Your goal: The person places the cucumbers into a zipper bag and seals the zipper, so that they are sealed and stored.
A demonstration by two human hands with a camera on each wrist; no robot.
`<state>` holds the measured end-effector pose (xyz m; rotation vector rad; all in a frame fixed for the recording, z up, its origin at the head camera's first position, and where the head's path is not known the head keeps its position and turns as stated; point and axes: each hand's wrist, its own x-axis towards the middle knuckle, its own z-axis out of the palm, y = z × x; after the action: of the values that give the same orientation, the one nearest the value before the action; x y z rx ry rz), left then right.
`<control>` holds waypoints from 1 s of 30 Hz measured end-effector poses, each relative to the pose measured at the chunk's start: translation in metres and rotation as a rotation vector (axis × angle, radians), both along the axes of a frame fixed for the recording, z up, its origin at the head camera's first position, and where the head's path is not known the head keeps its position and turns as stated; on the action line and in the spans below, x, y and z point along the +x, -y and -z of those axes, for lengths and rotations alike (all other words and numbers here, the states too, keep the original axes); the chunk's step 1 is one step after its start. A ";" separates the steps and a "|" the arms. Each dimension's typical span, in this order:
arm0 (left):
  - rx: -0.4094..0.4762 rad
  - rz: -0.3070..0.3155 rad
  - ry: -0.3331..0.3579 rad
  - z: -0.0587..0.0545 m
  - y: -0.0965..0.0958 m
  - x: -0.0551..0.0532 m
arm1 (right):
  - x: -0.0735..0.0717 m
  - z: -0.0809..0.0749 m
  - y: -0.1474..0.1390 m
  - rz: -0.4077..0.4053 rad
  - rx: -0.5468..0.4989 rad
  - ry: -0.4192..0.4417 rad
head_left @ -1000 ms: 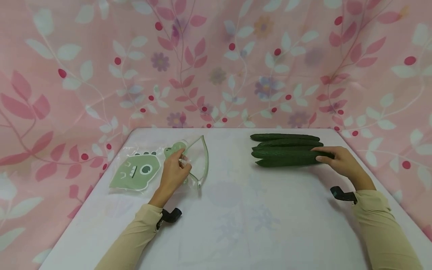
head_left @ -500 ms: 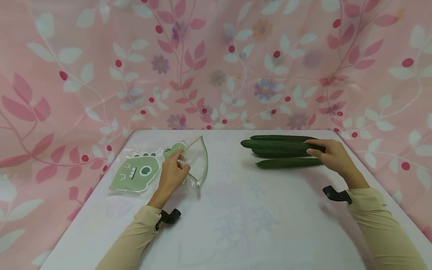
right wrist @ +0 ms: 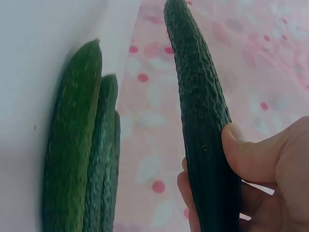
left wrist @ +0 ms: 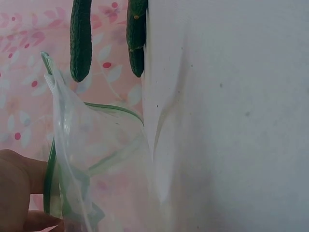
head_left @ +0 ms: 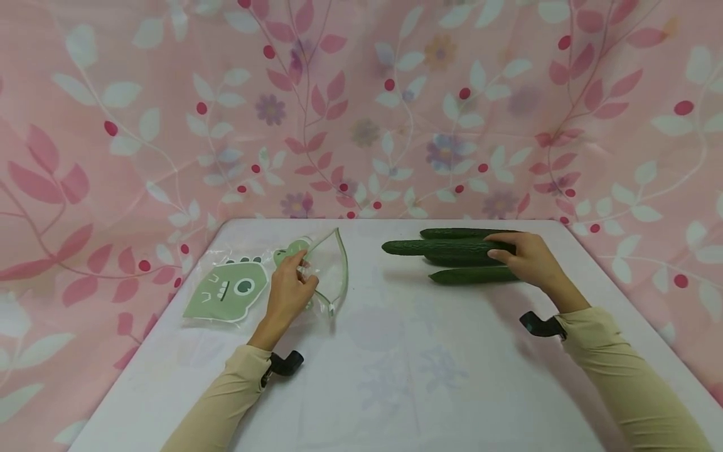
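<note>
My right hand (head_left: 531, 260) grips one end of a dark green cucumber (head_left: 429, 247), raised above the table with its free tip pointing left. Below it lie three more cucumbers (head_left: 471, 275) side by side; the right wrist view shows them left of the held cucumber (right wrist: 200, 116). At the left, a clear zip bag (head_left: 226, 292) printed with a green one-eyed dinosaur lies on the table. My left hand (head_left: 289, 292) pinches the upper edge of its mouth, and the green zip rim (head_left: 346, 270) gapes toward the right. In the left wrist view, the fingers (left wrist: 36, 176) hold that rim.
A white cloth covers the table (head_left: 384, 376). Behind it hangs a pink curtain (head_left: 361, 125) with a leaf pattern. Black cameras (head_left: 286, 363) are strapped at both wrists.
My right hand has lifted one cucumber out of the group and carried it left toward the bag's mouth. The left hand and the bag have stayed in place.
</note>
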<state>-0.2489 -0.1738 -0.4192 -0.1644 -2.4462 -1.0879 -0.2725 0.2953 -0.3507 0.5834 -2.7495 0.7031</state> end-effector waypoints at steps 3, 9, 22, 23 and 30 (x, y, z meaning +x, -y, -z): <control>0.004 0.001 -0.006 -0.001 0.000 0.001 | -0.001 0.001 0.010 0.015 -0.024 0.007; 0.004 0.005 -0.022 -0.002 0.000 0.002 | -0.005 0.008 0.028 0.048 -0.061 0.046; -0.005 0.001 -0.056 -0.002 -0.001 0.002 | -0.014 0.021 0.069 0.021 -0.109 0.066; -0.006 0.000 -0.058 -0.002 -0.001 0.002 | -0.014 0.022 0.073 0.014 -0.112 0.066; 0.002 0.009 -0.049 -0.002 -0.002 0.003 | -0.017 0.030 0.094 -0.014 -0.122 0.078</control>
<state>-0.2463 -0.1722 -0.4171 -0.2001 -2.4030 -1.0775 -0.2891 0.2010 -0.3807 0.5605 -2.7508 0.9073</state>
